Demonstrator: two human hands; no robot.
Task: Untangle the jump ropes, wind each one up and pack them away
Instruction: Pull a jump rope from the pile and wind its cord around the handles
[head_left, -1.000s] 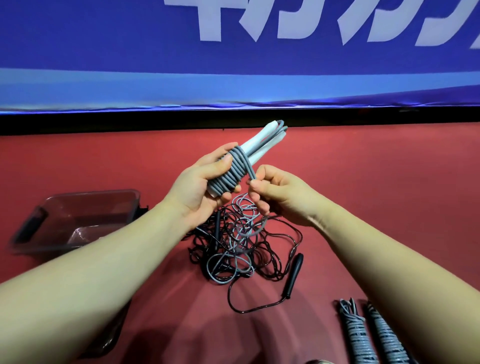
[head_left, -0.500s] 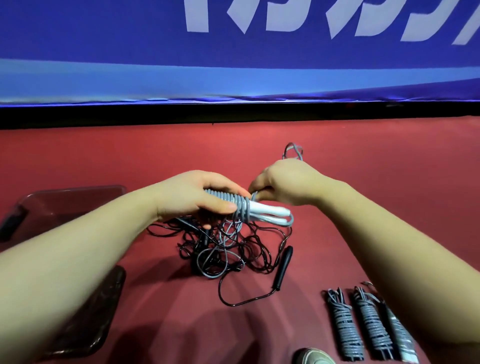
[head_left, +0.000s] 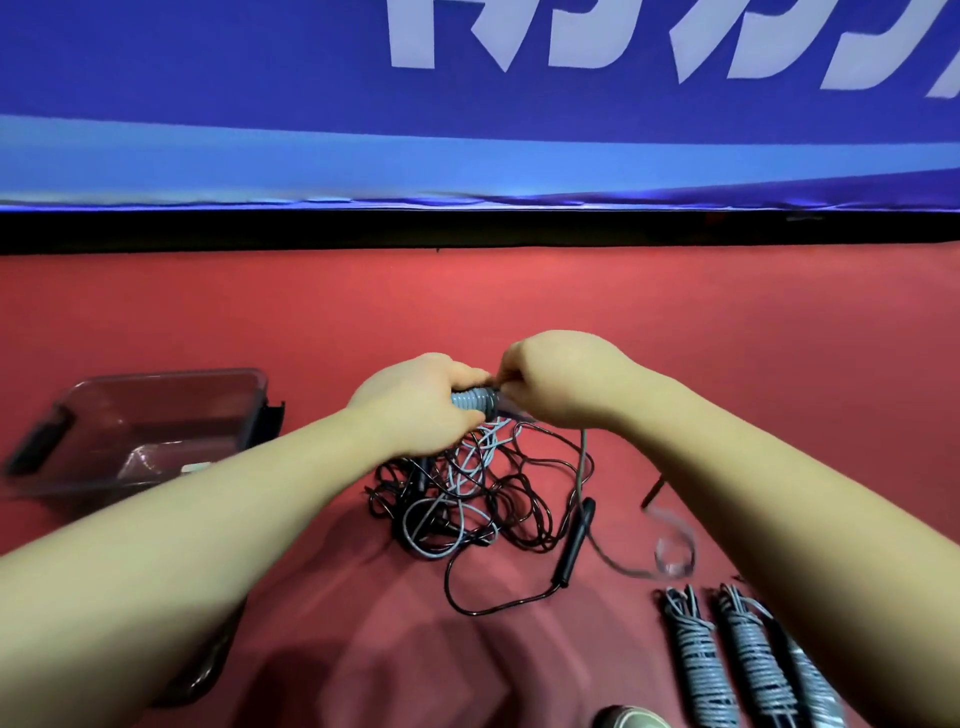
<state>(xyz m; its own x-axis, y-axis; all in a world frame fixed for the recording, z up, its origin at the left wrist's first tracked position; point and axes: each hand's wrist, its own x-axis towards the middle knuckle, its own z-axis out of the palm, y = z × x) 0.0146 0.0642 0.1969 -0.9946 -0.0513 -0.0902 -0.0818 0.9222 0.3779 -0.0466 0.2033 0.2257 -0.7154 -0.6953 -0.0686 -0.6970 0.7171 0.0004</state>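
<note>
My left hand (head_left: 415, 402) grips a grey jump rope bundle (head_left: 474, 402) wound around its white handles, held level above the floor. My right hand (head_left: 558, 382) pinches the rope's free end right at the bundle, and a loose grey length (head_left: 584, 499) trails down from it, blurred at its tail. Under both hands lies a tangle of black and grey ropes (head_left: 462, 499) with a black handle (head_left: 574, 543) sticking out to the right. Three wound grey ropes (head_left: 743, 660) lie side by side at the lower right.
A dark see-through plastic bin (head_left: 244, 384) stands on the red floor at the left, its lid (head_left: 205, 675) lying near my left forearm. A blue banner (head_left: 467, 130) runs along the back. A shoe tip (head_left: 628, 719) shows at the bottom edge.
The bundle went from pointing up to lying level and lower. My right hand carried the free end over it and closed in beside my left hand; the loose tail now swings at the right.
</note>
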